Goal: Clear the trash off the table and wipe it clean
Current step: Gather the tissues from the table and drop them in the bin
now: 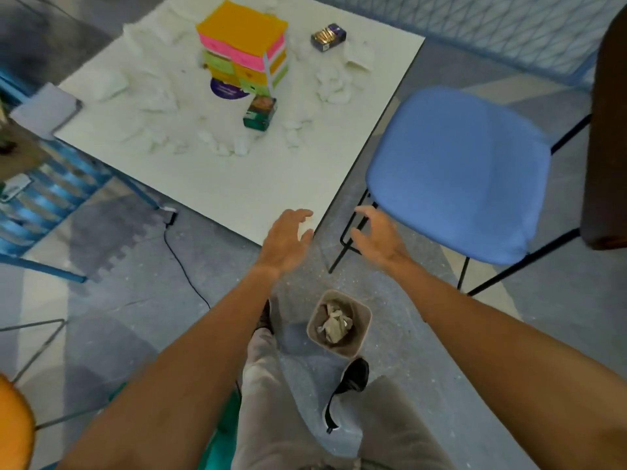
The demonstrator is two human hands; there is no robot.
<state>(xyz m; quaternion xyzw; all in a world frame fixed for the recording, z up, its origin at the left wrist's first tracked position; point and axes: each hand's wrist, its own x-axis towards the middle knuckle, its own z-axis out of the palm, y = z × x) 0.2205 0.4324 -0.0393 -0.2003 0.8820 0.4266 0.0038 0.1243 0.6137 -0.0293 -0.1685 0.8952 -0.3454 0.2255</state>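
Both hands are released, fingers spread and loosely bent, holding nothing: the left hand (288, 242) hovers over the near corner of the white worktop (237, 184), while the right hand (373, 237) is past that corner's edge, over the narrow strip of floor between the worktop and the blue chair (458, 174). Crumpled white tissue scraps (332, 86) litter the far half around a stack of coloured blocks (244, 52), leaving the near corner bare. A small bin (363, 334) stands on the floor below the hands, holding crumpled paper (334, 325).
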